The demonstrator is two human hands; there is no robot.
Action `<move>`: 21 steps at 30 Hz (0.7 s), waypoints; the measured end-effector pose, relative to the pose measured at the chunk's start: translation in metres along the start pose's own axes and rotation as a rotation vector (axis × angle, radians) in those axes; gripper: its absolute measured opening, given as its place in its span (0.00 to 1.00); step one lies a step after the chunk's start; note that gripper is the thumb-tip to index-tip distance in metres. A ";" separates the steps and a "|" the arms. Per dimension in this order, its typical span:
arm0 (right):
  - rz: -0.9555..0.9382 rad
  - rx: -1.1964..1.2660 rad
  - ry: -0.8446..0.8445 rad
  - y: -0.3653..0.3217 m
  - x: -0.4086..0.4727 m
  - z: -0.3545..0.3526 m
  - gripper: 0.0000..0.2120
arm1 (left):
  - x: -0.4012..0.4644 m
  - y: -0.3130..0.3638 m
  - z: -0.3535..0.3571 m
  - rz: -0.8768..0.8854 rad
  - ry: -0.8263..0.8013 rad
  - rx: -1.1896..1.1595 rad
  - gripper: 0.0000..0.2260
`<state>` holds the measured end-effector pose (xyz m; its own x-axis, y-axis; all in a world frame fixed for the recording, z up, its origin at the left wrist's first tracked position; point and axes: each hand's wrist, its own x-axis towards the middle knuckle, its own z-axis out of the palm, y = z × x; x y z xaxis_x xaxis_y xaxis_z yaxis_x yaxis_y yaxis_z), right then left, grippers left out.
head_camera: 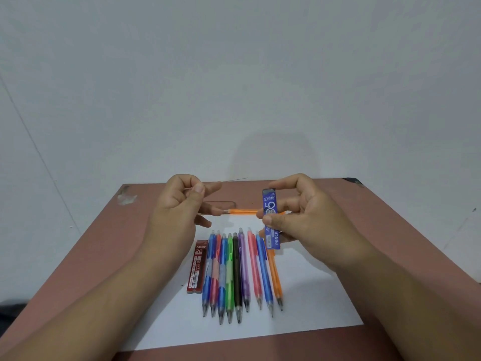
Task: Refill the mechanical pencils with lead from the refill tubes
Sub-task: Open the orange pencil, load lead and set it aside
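My right hand [307, 217] holds a blue lead refill tube [270, 217] upright between thumb and fingers, above the pencils. My left hand [179, 204] pinches a thin stick of lead [236, 179] that pokes out to the right, past my fingertips. An orange mechanical pencil [242, 211] lies crosswise on the white paper [299, 308] between my hands. Several coloured mechanical pencils [236, 269] lie side by side on the paper, tips toward me. A red refill tube [197, 267] lies to their left.
The paper sits on a reddish-brown table [99, 256] pushed against a pale wall [234, 87]. The table's far edge runs just behind my hands; its surface is chipped at the far left corner [126, 196].
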<state>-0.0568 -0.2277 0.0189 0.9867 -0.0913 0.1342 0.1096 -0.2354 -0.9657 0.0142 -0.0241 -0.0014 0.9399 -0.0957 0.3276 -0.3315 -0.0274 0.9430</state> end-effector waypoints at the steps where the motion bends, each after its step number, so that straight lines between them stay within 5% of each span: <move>1: 0.009 -0.017 0.012 -0.001 0.000 -0.004 0.16 | 0.000 0.000 0.000 0.000 0.000 0.010 0.07; 10: 0.281 -0.346 -0.250 0.000 0.001 -0.033 0.22 | -0.003 -0.002 0.000 0.031 -0.061 0.195 0.06; 18: 0.204 -0.747 -0.306 0.008 0.006 -0.035 0.21 | -0.009 -0.001 0.002 0.045 -0.125 0.256 0.06; 21: 0.026 -0.705 -0.136 0.012 0.005 -0.031 0.18 | -0.011 0.000 0.003 0.051 -0.150 0.297 0.06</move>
<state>-0.0540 -0.2611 0.0151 0.9992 0.0051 0.0405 0.0280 -0.8079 -0.5887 0.0042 -0.0256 -0.0054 0.9064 -0.2489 0.3413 -0.4078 -0.3056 0.8604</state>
